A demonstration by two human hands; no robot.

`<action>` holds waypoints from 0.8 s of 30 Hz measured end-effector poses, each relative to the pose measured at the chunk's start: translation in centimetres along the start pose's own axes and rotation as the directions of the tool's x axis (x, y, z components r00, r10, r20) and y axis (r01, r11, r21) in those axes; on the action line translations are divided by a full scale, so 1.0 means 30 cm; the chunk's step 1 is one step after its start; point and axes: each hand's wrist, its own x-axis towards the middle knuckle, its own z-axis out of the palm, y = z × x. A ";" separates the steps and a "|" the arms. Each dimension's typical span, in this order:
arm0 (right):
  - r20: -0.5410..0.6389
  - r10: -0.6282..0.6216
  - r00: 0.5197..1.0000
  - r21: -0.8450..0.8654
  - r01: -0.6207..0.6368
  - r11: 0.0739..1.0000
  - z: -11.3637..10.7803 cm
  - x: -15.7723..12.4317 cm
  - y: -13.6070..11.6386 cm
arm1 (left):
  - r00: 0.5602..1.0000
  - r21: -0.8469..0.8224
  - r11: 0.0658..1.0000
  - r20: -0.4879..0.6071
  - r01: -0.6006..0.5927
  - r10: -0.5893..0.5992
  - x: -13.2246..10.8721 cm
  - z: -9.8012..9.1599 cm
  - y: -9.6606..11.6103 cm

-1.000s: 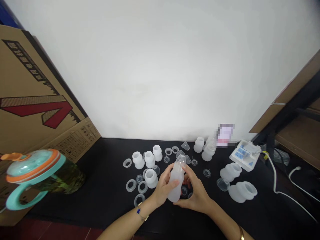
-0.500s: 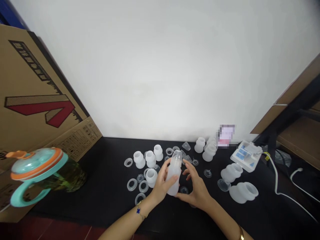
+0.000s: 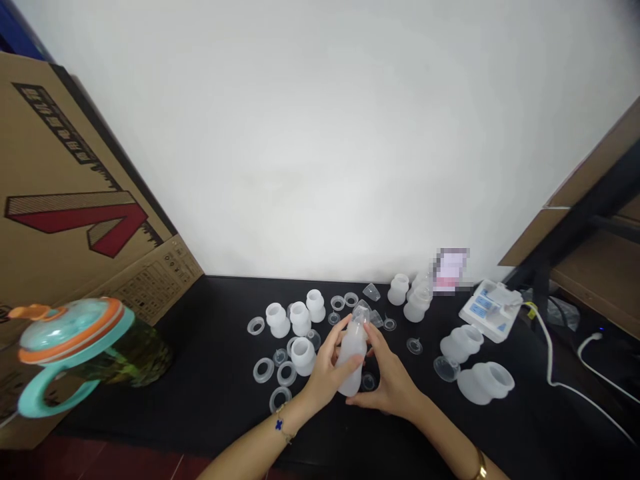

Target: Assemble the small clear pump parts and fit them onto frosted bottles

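Observation:
A frosted white baby bottle (image 3: 353, 353) with a clear domed cap (image 3: 361, 312) stands tilted between my hands, over the front part of the table. My left hand (image 3: 320, 379) is wrapped round its left side, thumb across the body. From the other side my right hand (image 3: 397, 383) closes on it, fingers up by the neck and thumb low near the base. Close to my left hand are several open white bottles (image 3: 278, 322) and loose translucent collar rings (image 3: 263, 370). A small clear disc (image 3: 369, 381) lies partly hidden beside my right hand.
More bottles (image 3: 417, 307) stand at the back right, and two lie tipped over (image 3: 485, 383) at right. A white box (image 3: 493, 310) and white cable (image 3: 551, 353) are beyond. At left are a teal-lidded jug (image 3: 90, 343) and a cardboard box (image 3: 65, 167). A wall (image 3: 320, 147) closes the back.
My right hand's fingers have moved left onto the upper part of the bottle, where they were apart from it before. The bottle has shifted slightly downward in view.

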 end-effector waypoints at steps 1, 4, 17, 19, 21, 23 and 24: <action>0.000 0.002 1.000 0.006 -0.002 1.000 0.002 -0.001 0.003 | 1.000 0.008 1.000 -0.002 -0.006 0.006 0.000 -0.001 -0.001; 0.001 0.003 1.000 0.015 -0.003 1.000 0.006 -0.003 0.012 | 0.999 0.026 1.000 -0.029 -0.017 0.018 0.000 0.001 -0.002; 0.008 0.013 1.000 0.081 -0.014 0.997 0.004 -0.007 0.011 | 0.995 0.069 0.997 -0.096 -0.024 0.030 -0.008 0.003 -0.002; 0.005 0.004 1.000 0.073 -0.004 0.997 0.006 -0.009 0.013 | 0.995 0.067 0.997 -0.096 -0.024 0.030 -0.008 0.002 -0.006; 0.009 0.001 1.000 0.069 -0.001 0.998 0.007 -0.011 0.014 | 0.995 0.063 0.998 -0.093 -0.016 0.022 -0.009 0.001 -0.010; 0.017 0.009 1.000 0.073 -0.011 0.997 0.008 -0.014 0.015 | 0.997 0.067 0.998 -0.079 0.000 0.006 -0.009 0.000 -0.011; 0.021 0.017 1.000 0.076 -0.018 0.997 0.008 -0.015 0.016 | 0.998 0.069 0.998 -0.066 0.005 -0.001 -0.010 0.000 -0.009</action>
